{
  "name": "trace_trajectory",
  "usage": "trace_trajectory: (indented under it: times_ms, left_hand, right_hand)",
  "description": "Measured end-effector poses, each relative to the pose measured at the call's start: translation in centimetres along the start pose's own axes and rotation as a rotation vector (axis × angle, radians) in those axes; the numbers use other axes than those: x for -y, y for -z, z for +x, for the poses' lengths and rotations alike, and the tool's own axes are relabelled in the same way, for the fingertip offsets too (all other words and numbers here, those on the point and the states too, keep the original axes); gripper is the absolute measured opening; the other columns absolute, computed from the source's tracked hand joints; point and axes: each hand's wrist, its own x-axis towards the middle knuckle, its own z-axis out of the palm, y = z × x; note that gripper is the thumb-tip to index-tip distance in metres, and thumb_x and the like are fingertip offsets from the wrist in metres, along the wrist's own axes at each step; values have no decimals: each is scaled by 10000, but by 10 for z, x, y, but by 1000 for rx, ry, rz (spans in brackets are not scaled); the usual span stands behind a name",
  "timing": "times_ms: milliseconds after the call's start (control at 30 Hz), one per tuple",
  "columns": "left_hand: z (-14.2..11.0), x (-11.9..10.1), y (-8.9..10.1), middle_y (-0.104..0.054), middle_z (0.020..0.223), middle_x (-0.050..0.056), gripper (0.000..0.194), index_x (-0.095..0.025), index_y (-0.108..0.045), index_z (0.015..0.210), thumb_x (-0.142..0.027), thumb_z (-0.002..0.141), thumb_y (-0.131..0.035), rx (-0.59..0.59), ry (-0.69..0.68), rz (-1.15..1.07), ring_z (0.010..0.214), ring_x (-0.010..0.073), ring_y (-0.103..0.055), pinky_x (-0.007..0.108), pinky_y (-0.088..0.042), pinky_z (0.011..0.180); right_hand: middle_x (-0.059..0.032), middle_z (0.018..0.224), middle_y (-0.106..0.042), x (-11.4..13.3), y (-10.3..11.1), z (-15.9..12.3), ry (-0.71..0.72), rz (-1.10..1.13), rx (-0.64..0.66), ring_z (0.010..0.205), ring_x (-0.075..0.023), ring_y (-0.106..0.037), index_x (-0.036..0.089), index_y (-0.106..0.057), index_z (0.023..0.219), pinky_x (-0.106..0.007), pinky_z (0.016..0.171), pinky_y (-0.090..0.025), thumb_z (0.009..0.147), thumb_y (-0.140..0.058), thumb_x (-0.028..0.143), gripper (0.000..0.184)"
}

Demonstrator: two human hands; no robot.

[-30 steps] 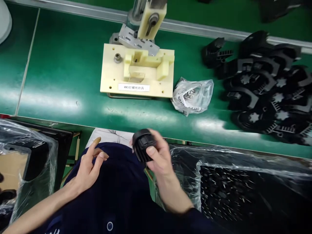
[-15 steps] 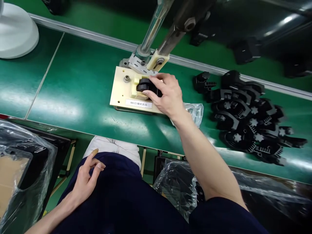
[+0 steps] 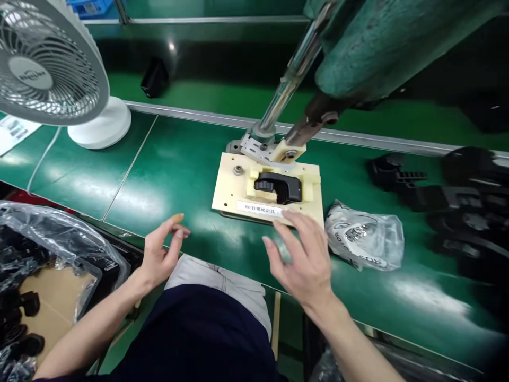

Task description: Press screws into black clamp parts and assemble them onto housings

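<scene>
A black plastic part (image 3: 279, 187) sits seated in the cream fixture block (image 3: 226, 193) on the green bench, under the press column (image 3: 286, 87). My right hand (image 3: 304, 257) hovers just in front of the fixture, fingers spread, holding nothing. My left hand (image 3: 161, 254) is raised at the bench's near edge, fingers loosely apart and empty.
A crumpled clear bag of small screws (image 3: 363, 241) lies right of the fixture. A heap of black parts (image 3: 461, 201) fills the right side. A white desk fan (image 3: 51, 69) stands at the back left. Plastic-lined boxes of black parts (image 3: 43, 276) sit below the bench on the left.
My right hand carried the black part from my lap to the fixture, seated it and pulled back empty. My left hand rose from my lap toward the bench edge. The view tilted up.
</scene>
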Motion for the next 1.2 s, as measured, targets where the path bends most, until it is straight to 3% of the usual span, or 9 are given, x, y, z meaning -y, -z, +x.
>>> trace_trajectory:
  times_ms: [133,333,467,567,700,833,900,1067,1200]
  left_hand:
    - [34,13,-2,-716,866,41,221,-186,-605,1109,-206,913,-504,-59,-133,139,805,164,-685,310,-541,792]
    - [41,28,-27,-670,959,85,240,-170,-588,1106,-243,913,-466,22,-178,291,911,197,-655,364,-530,846]
    - [37,31,-33,-657,976,95,236,-170,-592,1089,-249,903,-469,62,-221,376,925,212,-641,377,-528,849]
    - [35,32,-32,-657,976,96,234,-168,-592,1084,-246,901,-469,63,-232,407,916,214,-640,376,-526,848]
    - [36,32,-30,-662,960,92,215,-168,-605,1049,-246,895,-477,65,-237,423,893,210,-643,368,-521,840]
    - [33,34,-27,-674,956,79,216,-173,-617,1045,-261,889,-496,46,-179,389,880,202,-653,374,-521,861]
    - [28,38,-25,-680,946,72,217,-170,-625,1041,-270,883,-515,4,-152,347,860,190,-661,364,-531,858]
    - [3,46,-23,-679,904,69,198,-159,-637,1016,-255,862,-557,-136,-165,246,821,187,-679,357,-560,816]
    - [-13,38,-26,-680,880,71,172,-161,-647,987,-229,845,-577,-129,-191,216,805,198,-683,364,-570,776]
  right_hand:
    - [-153,1158,-630,11,1,-38,-92,59,-26,1075,-322,-631,216,-585,1174,-507,831,-569,837,-597,115,352]
    - [-138,1051,-664,9,16,-71,-229,106,17,907,-266,-670,201,-623,1087,-423,715,-595,854,-561,83,269]
    - [-117,1015,-683,-12,45,-71,-218,-11,-72,902,-272,-676,236,-629,1078,-418,697,-579,817,-560,30,339]
    - [-106,1025,-695,-45,65,-60,-342,-171,-131,908,-266,-678,249,-652,1048,-423,761,-565,843,-541,64,297]
    - [-95,922,-717,-86,72,-32,-544,-268,271,834,-270,-677,200,-687,885,-375,655,-530,845,-530,164,166]
    - [-85,836,-698,-96,71,-10,-689,-303,625,752,-243,-651,188,-672,772,-312,572,-427,802,-519,152,160]
    - [-83,846,-690,-92,73,-12,-689,-238,613,773,-230,-638,181,-654,771,-304,607,-414,819,-484,146,180]
    - [-78,876,-681,-86,80,-30,-809,-17,326,762,-197,-611,164,-626,830,-294,656,-426,849,-479,189,150]
    - [-50,857,-688,-88,82,-28,-810,-25,511,763,-199,-600,187,-664,844,-297,642,-400,807,-498,146,175]
